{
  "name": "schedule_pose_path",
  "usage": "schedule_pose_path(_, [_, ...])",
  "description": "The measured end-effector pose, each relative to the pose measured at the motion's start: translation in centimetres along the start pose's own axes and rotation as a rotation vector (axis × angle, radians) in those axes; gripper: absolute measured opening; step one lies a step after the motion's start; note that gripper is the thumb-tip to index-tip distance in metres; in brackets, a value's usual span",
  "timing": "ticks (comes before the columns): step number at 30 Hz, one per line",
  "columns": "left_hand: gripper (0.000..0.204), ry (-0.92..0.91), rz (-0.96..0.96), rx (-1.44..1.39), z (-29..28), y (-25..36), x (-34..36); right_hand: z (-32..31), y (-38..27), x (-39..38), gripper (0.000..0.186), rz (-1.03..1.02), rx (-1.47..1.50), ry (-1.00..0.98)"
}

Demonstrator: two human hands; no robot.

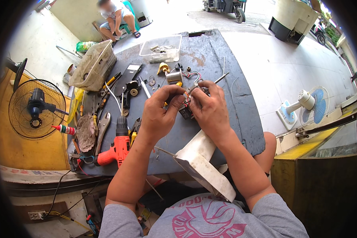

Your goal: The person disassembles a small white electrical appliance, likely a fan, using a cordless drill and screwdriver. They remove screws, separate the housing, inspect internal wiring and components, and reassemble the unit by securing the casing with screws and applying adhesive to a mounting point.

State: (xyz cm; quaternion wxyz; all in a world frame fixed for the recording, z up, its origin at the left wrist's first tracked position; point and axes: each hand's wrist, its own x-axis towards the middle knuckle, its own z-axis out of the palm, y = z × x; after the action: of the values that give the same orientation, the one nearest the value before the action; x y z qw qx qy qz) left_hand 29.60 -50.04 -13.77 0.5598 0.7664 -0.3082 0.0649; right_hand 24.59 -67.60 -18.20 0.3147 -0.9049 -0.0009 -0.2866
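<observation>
Standing by the dark worktop point(226, 119), I see both hands meet over its middle, closed around a small black part with red wires point(187, 108). The left hand point(158, 115) pinches it from about nine o'clock, thumb and forefinger narrowed on its near edge; the right hand point(210, 109) grips from three o'clock, fingers curled over the top. A thin metal rod or tool point(222, 77) sticks out past the right knuckles toward one o'clock, but whether the fingers hold it I cannot tell. The part hangs just above the worktop, not resting on it. At twelve o'clock from the hands lie a small metal cylinder point(173, 76) and a yellow piece point(162, 68), with a clear plastic box point(161, 49) beyond them. At eight o'clock sits an orange cordless drill point(117, 148), with pliers point(102, 129) just beside it at its ten o'clock. A white moulded housing point(202, 162) leans at the near edge, at six o'clock from the hands, between the forearms. To my eye this is fine wire work, and it would go best with the left hand keeping the part steady and low, close over the worktop, while the right does the small motions from the fingertips. The wires look thin, so a gentle pull along their length rather than across seems wise, and the loose bits at twelve o'clock ought to stay clear of the wrists.
</observation>
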Motion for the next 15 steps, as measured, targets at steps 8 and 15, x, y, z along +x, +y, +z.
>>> schedule_pose_path(8, [0.014, -0.016, 0.088, 0.173, -0.09, 0.16, 0.16, -0.06, -0.13, 0.15, 0.023, 0.016, 0.011, -0.017])
schedule_pose_path(15, [0.013, -0.008, 0.171, 0.196, -0.02, 0.19, 0.30, -0.21, -0.16, 0.17, 0.023, 0.023, 0.028, -0.017])
